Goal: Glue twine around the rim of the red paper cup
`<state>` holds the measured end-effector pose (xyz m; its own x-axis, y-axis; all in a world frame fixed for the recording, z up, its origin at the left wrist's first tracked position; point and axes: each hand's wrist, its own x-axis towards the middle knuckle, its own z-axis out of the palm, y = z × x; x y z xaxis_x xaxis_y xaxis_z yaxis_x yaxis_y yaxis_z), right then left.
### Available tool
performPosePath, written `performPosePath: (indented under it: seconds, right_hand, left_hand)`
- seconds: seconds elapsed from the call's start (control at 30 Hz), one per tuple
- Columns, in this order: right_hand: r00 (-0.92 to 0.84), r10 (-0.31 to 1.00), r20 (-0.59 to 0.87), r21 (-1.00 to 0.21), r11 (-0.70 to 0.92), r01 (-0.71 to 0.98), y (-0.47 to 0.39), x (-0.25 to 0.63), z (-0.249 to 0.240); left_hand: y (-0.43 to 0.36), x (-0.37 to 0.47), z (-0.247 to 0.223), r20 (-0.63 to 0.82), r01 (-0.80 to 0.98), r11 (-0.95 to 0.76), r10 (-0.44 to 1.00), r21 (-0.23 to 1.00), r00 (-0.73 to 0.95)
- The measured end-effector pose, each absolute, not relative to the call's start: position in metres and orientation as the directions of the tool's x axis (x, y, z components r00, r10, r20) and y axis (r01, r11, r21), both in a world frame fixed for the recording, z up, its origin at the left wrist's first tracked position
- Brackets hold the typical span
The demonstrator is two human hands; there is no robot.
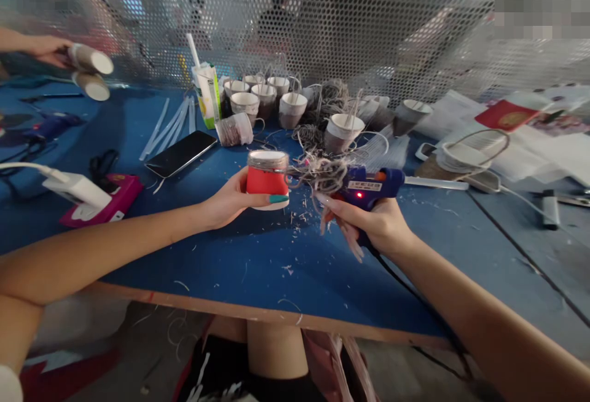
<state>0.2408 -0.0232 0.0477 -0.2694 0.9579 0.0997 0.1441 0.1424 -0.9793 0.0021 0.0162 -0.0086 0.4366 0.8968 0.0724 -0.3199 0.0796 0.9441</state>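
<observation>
My left hand (pixel 233 198) is wrapped round a red paper cup (pixel 263 182), its thumb across the front. Grey-brown twine circles the cup just under its white rim, and a strand runs from it toward a tangle of twine (pixel 327 168). In my right hand (pixel 380 224) is a blue hot glue gun (pixel 375 184) with a small red light lit. A clear glue stick (pixel 436 183) juts from the gun's back end. The gun's nozzle points left toward the cup and is hidden behind the twine.
Several twine-wrapped cups (pixel 293 110) stand along the mesh panel. A phone (pixel 181 153), loose glue sticks (pixel 168 128), a drink carton (pixel 207 96) and a pink power strip (pixel 102 200) lie leftward. Another person's hand (pixel 48 50) holds two cups at far left. A red packet (pixel 506 114) lies right.
</observation>
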Motion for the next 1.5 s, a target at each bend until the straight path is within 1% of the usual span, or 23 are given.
performPosePath:
  seconds: [0.2, 0.33, 0.57, 0.77, 0.97, 1.13, 1.5]
  right_hand:
    - [-0.276, 0.955, 0.113, -0.977, 0.157, 0.145, -0.0238, 0.2397, 0.0456]
    - [-0.278, 0.955, 0.107, -0.977, 0.153, 0.148, -0.0242, 0.2378, 0.0467]
    - [-0.245, 0.967, 0.071, -0.974, 0.12, 0.191, -0.0261, 0.2347, 0.0515]
    - [-0.222, 0.974, 0.041, -0.97, 0.093, 0.226, -0.0236, 0.2385, 0.0454]
    - [-0.199, 0.978, 0.062, -0.969, 0.106, 0.222, -0.029, 0.2375, 0.0498]
    - [-0.14, 0.988, 0.064, -0.966, 0.097, 0.24, -0.0284, 0.2374, 0.0499]
    - [-0.134, 0.989, 0.057, -0.959, 0.092, 0.266, -0.0215, 0.2393, 0.0457]
  left_hand:
    - [0.0157, 0.0018, -0.0101, 0.088, -0.303, 0.052, 0.897, 0.952, 0.433]
    - [0.0153, 0.0021, -0.0094, 0.074, -0.306, 0.067, 0.901, 0.95, 0.428]
    - [0.0127, 0.0042, -0.0065, 0.048, -0.349, 0.108, 0.911, 0.931, 0.41]
    - [0.0136, 0.0023, -0.0066, 0.055, -0.335, 0.096, 0.909, 0.937, 0.414]
    - [0.0143, 0.001, -0.0059, 0.065, -0.34, 0.089, 0.906, 0.936, 0.418]
    - [0.0137, 0.001, -0.0036, 0.045, -0.354, 0.116, 0.908, 0.928, 0.417]
    - [0.0133, 0.0017, -0.0041, 0.094, -0.382, 0.093, 0.892, 0.92, 0.443]
